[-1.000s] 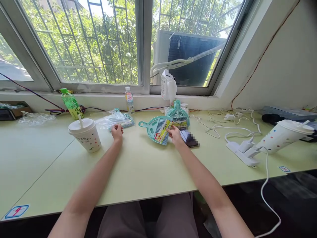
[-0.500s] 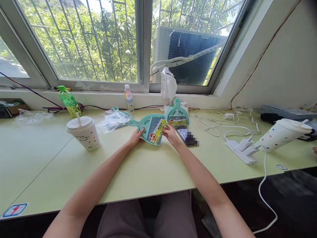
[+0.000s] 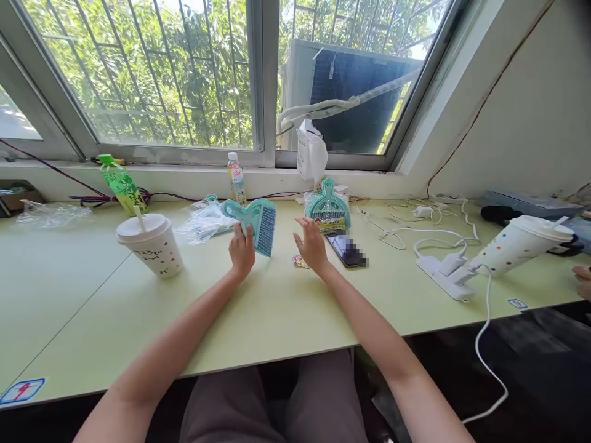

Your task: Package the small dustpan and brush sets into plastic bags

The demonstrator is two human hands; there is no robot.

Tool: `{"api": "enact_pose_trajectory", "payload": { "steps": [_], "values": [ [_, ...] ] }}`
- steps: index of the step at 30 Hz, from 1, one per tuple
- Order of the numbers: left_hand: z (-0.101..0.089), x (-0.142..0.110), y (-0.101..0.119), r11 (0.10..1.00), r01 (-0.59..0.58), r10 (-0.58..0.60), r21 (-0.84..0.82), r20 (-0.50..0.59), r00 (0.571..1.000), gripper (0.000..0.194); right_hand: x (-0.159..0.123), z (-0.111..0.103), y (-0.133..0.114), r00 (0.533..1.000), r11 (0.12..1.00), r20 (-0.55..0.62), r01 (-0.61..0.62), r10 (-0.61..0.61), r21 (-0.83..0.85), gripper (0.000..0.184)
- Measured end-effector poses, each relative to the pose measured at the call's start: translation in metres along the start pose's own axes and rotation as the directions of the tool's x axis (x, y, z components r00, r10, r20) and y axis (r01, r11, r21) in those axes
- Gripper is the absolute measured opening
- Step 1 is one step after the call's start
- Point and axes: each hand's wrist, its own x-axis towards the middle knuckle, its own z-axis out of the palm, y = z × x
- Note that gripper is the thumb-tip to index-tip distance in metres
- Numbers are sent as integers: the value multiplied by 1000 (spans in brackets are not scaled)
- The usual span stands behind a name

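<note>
My left hand [image 3: 242, 249] is closed around a mint-green hand brush and dustpan set [image 3: 257, 223], held tilted above the table with its grey bristles facing right. Over the table, my right hand [image 3: 312, 245] has its fingers apart and holds nothing. Partly hidden beneath it lies a small colourful card label [image 3: 300, 261]. Just behind my right hand, more mint dustpan sets [image 3: 328, 206] in plastic wrap lean near the wall, with a yellow label on the front one. A phone [image 3: 344, 248] rests flat to the right of that hand.
A lidded cup [image 3: 150, 246] and a green bottle [image 3: 124, 184] stand at left, beside crumpled plastic bags [image 3: 203, 220]. A small bottle [image 3: 237, 178] is by the window. At right are a power strip [image 3: 443, 278], cables and a tilted cup [image 3: 524, 246]. Another person's hand [image 3: 582, 282] shows at the right edge.
The yellow card has come off the brush and dustpan set; a card now lies under my right hand, which has let go. My left hand has raised and turned the set leftward.
</note>
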Motion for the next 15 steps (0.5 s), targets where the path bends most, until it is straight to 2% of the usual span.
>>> {"api": "enact_pose_trajectory", "payload": {
  "steps": [1,4,8,10,12,15],
  "values": [
    [4,-7,2,993,-63,62,103,13,998,35,-2,1,-8,999,999,0,39,-39,22,44],
    [14,-28,6,895,-274,221,351,185,958,29,-9,5,-25,994,990,-11,108,-107,89,46],
    [18,-39,6,805,-427,345,412,260,902,35,-12,7,-29,991,991,-74,119,-115,64,43],
    [14,-37,4,709,-520,403,477,331,853,38,-10,6,-28,986,988,-75,149,-147,26,37],
    [10,-32,2,590,-621,465,516,412,784,42,-7,4,-27,984,986,-80,163,-160,35,31],
    [5,-24,-3,498,-702,556,510,433,709,50,-3,2,-28,990,982,-84,129,-117,142,22]
  ]
}}
